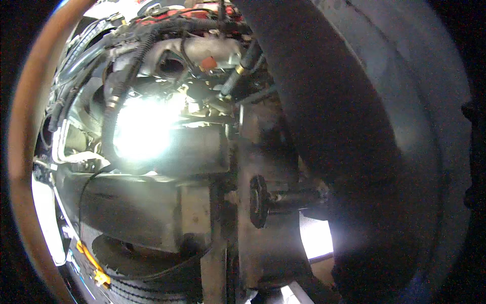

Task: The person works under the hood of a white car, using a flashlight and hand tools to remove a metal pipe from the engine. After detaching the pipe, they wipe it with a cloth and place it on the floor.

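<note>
Neither of my hands shows in the head view. A smooth brown curved band runs along the left rim, and I cannot tell whether it is an arm or an object. From the top middle down to the lower right stretches a broad dark shape, too dark to identify. Between them lies a vehicle's engine bay, with a grey metal engine part that has a round opening beside it. A glaring light washes out the middle of the bay. Ribbed black hose bends down past the glare.
A treaded tyre lies below at the left. Dark metal frame parts cross the lower middle, near a flat-sided dark disc on a shaft. A thin black cable loops down toward a yellow-orange piece. Red parts sit at the top.
</note>
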`<action>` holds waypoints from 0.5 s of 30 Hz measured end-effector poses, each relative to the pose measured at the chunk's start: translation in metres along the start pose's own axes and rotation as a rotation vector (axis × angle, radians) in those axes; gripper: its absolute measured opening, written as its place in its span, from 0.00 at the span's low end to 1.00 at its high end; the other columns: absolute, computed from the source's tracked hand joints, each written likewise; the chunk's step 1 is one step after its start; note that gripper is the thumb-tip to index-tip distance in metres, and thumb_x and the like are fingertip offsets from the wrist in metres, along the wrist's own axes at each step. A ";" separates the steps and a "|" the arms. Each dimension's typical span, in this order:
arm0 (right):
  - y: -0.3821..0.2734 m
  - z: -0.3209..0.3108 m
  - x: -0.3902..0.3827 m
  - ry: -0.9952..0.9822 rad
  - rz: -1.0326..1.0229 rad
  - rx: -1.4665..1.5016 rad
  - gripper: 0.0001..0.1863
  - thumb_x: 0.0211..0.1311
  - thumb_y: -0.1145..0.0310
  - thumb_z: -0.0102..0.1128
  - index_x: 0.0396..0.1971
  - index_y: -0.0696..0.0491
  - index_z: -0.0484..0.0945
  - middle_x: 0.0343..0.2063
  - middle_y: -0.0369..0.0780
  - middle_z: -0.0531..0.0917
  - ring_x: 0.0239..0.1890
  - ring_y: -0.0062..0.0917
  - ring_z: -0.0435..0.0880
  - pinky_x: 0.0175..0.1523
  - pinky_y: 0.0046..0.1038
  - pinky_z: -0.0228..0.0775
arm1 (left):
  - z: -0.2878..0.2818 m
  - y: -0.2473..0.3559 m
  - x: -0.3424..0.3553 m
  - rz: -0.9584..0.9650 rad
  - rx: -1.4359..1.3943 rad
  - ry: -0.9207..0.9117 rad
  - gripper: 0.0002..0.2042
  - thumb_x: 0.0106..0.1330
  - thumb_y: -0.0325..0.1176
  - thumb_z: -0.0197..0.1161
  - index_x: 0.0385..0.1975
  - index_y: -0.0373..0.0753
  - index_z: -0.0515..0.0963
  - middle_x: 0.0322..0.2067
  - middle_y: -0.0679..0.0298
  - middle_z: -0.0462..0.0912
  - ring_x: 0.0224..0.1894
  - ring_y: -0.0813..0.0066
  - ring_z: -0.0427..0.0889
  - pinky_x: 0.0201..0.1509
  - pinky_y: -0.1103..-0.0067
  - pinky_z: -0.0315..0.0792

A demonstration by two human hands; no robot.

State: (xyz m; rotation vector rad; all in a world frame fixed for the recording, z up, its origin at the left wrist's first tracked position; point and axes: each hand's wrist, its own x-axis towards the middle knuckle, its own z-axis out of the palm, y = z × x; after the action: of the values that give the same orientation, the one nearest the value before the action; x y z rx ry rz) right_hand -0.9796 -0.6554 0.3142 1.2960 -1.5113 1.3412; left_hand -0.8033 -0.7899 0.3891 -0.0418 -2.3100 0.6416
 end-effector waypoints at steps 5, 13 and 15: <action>-0.022 -0.032 -0.021 -0.205 0.904 0.856 0.35 0.69 0.43 0.50 0.56 0.62 0.77 0.56 0.47 0.79 0.57 0.34 0.76 0.59 0.35 0.68 | -0.055 0.061 -0.031 -0.329 0.053 -0.578 0.17 0.79 0.43 0.53 0.53 0.35 0.78 0.41 0.43 0.87 0.45 0.47 0.87 0.55 0.56 0.76; -0.023 -0.032 -0.028 -0.276 0.718 0.569 0.19 0.73 0.57 0.52 0.55 0.52 0.77 0.46 0.44 0.83 0.49 0.33 0.79 0.56 0.33 0.70 | -0.107 0.128 0.005 -0.605 -0.191 -0.336 0.18 0.74 0.46 0.54 0.42 0.36 0.81 0.27 0.44 0.86 0.32 0.42 0.88 0.37 0.53 0.81; -0.017 -0.028 -0.035 -0.216 0.787 0.714 0.14 0.73 0.60 0.55 0.51 0.51 0.78 0.41 0.40 0.84 0.44 0.29 0.79 0.50 0.30 0.70 | -0.103 0.114 0.006 -0.551 -0.124 -0.312 0.19 0.75 0.50 0.54 0.38 0.41 0.83 0.23 0.49 0.86 0.27 0.46 0.87 0.32 0.56 0.81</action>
State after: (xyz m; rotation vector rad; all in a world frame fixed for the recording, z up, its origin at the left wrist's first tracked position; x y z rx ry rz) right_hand -0.9579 -0.6200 0.2904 1.3175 -1.8736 2.4785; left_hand -0.7567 -0.6435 0.4036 0.6554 -2.4928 0.2311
